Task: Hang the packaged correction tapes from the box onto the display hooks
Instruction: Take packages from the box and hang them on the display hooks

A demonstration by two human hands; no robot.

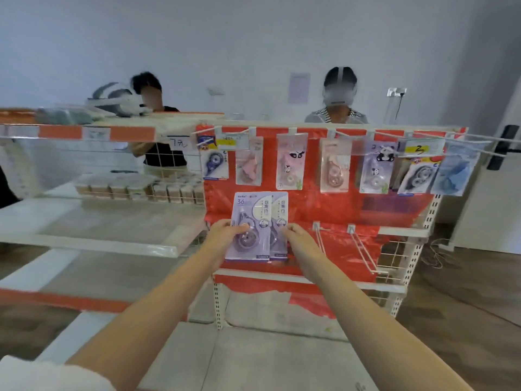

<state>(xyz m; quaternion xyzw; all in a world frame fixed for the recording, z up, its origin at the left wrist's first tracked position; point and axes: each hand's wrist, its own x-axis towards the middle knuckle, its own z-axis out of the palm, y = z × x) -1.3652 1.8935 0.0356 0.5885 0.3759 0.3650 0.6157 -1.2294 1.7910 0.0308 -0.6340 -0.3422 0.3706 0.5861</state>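
Two lilac correction tape packages are held upright, side by side and overlapping, in front of the red display board [332,204]. My left hand [225,235] pinches the front package [249,227] at its left edge. The rear package [279,221] is pinched at its right edge by my right hand [298,239]. Several packaged tapes [290,165] hang from the top row of white hooks. Two long bare hooks [363,249] jut from the lower rail, just right of my right hand. The box is not in view.
A white wire shelf unit [112,238] with small jars [141,187] stands to the left. Two people stand behind the rack. Bare top-row hooks [479,141] stick out toward the right. Wooden floor and cables lie at the far right.
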